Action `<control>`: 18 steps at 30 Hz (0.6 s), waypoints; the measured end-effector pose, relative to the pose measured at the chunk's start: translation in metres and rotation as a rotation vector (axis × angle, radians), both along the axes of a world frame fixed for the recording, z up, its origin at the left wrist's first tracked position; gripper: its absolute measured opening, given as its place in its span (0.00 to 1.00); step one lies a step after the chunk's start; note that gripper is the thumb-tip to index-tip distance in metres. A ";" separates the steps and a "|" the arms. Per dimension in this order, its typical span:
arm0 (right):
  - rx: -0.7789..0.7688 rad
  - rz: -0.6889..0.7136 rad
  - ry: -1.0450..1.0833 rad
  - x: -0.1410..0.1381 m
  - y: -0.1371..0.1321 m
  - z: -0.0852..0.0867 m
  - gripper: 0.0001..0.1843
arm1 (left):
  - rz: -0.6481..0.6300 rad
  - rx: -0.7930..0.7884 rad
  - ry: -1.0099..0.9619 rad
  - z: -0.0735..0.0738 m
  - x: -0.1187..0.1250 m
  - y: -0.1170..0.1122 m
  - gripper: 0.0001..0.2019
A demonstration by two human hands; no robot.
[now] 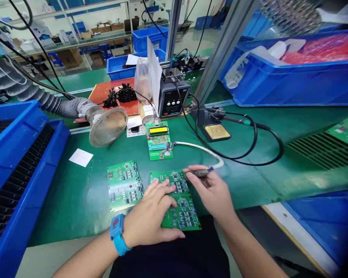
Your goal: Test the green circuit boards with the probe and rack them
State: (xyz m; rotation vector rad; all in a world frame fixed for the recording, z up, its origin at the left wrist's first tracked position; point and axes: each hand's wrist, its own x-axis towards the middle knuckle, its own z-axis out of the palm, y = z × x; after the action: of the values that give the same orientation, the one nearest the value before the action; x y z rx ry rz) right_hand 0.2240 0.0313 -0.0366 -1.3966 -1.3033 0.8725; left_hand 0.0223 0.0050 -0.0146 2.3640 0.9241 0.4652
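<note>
The left hand (152,214) lies spread on a circuit board (185,216), holding it steady — the right hand (208,193) pinches a cable's probe (201,173) over it.

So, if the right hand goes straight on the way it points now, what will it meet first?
The right hand would probably meet the green circuit board below its probe first, though depth is hard to judge from this view.
</note>
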 end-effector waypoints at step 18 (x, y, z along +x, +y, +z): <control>-0.028 0.083 -0.205 0.004 -0.049 -0.003 0.08 | 0.003 0.003 0.015 0.001 0.000 0.000 0.27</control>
State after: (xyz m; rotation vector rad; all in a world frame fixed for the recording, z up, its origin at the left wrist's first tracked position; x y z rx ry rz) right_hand 0.2284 -0.0182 -0.0394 -1.4937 -1.5181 0.8216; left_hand 0.0226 0.0047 -0.0140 2.3719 0.9345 0.4515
